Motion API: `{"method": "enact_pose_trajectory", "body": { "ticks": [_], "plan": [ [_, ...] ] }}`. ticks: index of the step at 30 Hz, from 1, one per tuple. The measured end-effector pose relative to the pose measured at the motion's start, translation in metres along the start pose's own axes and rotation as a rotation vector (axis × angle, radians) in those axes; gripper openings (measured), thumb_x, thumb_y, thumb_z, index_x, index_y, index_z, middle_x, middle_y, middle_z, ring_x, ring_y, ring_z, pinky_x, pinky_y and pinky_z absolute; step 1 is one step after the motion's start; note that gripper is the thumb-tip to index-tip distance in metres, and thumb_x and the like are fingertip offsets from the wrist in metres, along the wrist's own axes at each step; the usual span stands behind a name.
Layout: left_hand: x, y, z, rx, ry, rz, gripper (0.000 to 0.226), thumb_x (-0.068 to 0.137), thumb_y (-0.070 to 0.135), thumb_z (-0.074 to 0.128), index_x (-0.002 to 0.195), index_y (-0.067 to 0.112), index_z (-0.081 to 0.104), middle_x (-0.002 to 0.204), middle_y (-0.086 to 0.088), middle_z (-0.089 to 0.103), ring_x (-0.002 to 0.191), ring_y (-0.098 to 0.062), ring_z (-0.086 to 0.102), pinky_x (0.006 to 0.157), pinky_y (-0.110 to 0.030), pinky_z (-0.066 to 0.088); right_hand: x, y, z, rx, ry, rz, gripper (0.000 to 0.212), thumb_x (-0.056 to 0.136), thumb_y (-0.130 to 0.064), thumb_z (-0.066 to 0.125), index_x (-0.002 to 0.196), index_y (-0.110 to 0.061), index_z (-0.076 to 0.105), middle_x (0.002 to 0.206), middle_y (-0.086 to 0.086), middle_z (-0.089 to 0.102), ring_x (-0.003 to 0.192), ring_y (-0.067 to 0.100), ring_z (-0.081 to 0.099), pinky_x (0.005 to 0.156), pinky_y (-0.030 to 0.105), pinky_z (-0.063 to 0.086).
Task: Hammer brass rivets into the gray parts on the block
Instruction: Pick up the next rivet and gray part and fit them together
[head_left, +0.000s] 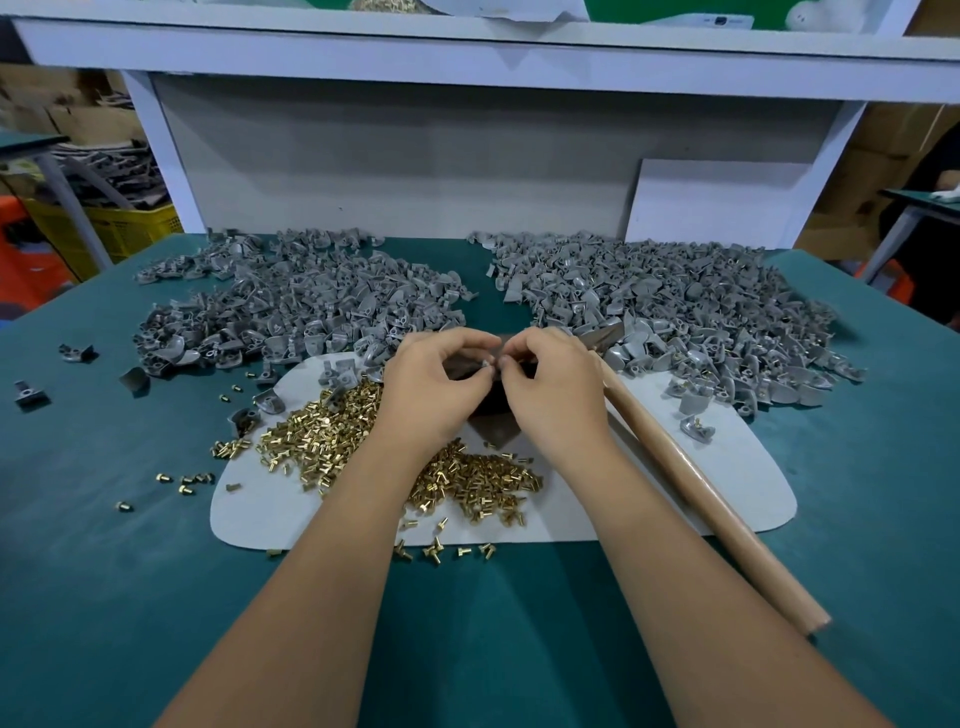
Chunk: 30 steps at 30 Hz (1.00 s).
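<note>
Both forearms reach in; left hand (434, 387) and right hand (553, 387) pinch a small gray part (488, 364) together over the dark block (493, 431), hammer handle (691, 480) lying just right of the right hand

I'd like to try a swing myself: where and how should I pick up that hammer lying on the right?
Grip the hammer's wooden handle near its free near end, probably coming down from above with the right hand. The handle lies flat and bare on the mat, slanting toward you, while its head end is hidden among the gray parts.
</note>
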<state>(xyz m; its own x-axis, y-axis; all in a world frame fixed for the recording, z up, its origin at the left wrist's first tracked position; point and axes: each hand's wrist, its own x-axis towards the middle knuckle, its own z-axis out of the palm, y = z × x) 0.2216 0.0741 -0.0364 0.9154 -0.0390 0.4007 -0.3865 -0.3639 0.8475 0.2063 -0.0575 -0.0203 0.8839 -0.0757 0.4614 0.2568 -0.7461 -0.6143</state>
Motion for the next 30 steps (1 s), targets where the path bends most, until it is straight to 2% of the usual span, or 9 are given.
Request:
{"method": "enact_pose_trajectory", "body": {
  "ticks": [5, 10, 15, 18, 23, 26, 30],
  "plan": [
    [0.001, -0.003, 0.0, 0.005, 0.005, -0.003, 0.027, 0.083, 0.013, 0.073, 0.102, 0.031, 0.073, 0.09, 0.01, 0.074, 0.106, -0.02, 0.063, 0.097, -0.044, 0.051, 0.002, -0.003, -0.002, -0.002, -0.003, 0.011, 0.01, 0.088, -0.018, 0.061, 0.086, -0.023, 0.069, 0.093, -0.005, 0.063, 0.099, 0.018, 0.052, 0.092, 0.044, 0.04],
    [0.002, -0.003, 0.0, 0.013, 0.017, -0.024, 0.027, 0.083, 0.015, 0.075, 0.103, 0.032, 0.072, 0.087, 0.009, 0.074, 0.105, -0.017, 0.064, 0.097, -0.042, 0.051, 0.002, -0.004, -0.003, 0.103, -0.017, 0.048, 0.01, 0.087, -0.016, 0.063, 0.083, -0.023, 0.069, 0.09, -0.005, 0.062, 0.098, 0.021, 0.055, 0.092, 0.046, 0.042],
    [0.001, -0.003, -0.001, 0.01, 0.001, -0.048, 0.027, 0.083, 0.014, 0.076, 0.106, 0.029, 0.072, 0.087, 0.01, 0.075, 0.107, -0.018, 0.064, 0.098, -0.043, 0.05, 0.002, -0.001, -0.004, 0.07, -0.01, 0.011, 0.008, 0.086, -0.017, 0.065, 0.082, -0.021, 0.071, 0.085, -0.008, 0.059, 0.094, 0.02, 0.057, 0.088, 0.046, 0.044],
    [0.0, 0.0, -0.002, 0.01, 0.006, -0.052, 0.026, 0.083, 0.014, 0.076, 0.105, 0.028, 0.072, 0.087, 0.009, 0.074, 0.101, -0.011, 0.067, 0.098, -0.042, 0.051, 0.001, 0.001, -0.004, 0.064, -0.014, -0.003, 0.008, 0.085, -0.017, 0.066, 0.081, -0.02, 0.072, 0.085, -0.005, 0.062, 0.091, 0.02, 0.057, 0.086, 0.044, 0.045],
    [-0.003, 0.005, -0.003, -0.009, 0.009, -0.061, 0.024, 0.082, 0.012, 0.077, 0.098, 0.029, 0.073, 0.086, 0.011, 0.075, 0.087, 0.002, 0.069, 0.093, -0.033, 0.055, 0.004, 0.0, -0.006, -0.02, -0.039, 0.001, 0.01, 0.086, -0.021, 0.064, 0.081, -0.023, 0.072, 0.089, -0.005, 0.064, 0.09, 0.019, 0.058, 0.082, 0.041, 0.047],
    [-0.004, 0.006, -0.004, -0.022, 0.005, -0.069, 0.022, 0.082, 0.01, 0.076, 0.092, 0.029, 0.073, 0.085, 0.011, 0.074, 0.085, 0.003, 0.068, 0.09, -0.028, 0.055, 0.008, -0.003, -0.008, -0.005, -0.057, 0.074, 0.013, 0.085, -0.024, 0.064, 0.074, -0.029, 0.068, 0.086, -0.008, 0.064, 0.084, 0.018, 0.059, 0.078, 0.039, 0.05],
    [-0.004, 0.007, -0.004, -0.041, 0.009, -0.085, 0.022, 0.082, 0.009, 0.077, 0.088, 0.03, 0.072, 0.084, 0.011, 0.074, 0.083, 0.003, 0.068, 0.085, -0.019, 0.053, 0.008, -0.002, -0.01, 0.096, -0.093, 0.124, 0.021, 0.083, -0.018, 0.066, 0.066, -0.029, 0.063, 0.075, -0.008, 0.066, 0.077, 0.015, 0.06, 0.075, 0.039, 0.052]
  ]
}}
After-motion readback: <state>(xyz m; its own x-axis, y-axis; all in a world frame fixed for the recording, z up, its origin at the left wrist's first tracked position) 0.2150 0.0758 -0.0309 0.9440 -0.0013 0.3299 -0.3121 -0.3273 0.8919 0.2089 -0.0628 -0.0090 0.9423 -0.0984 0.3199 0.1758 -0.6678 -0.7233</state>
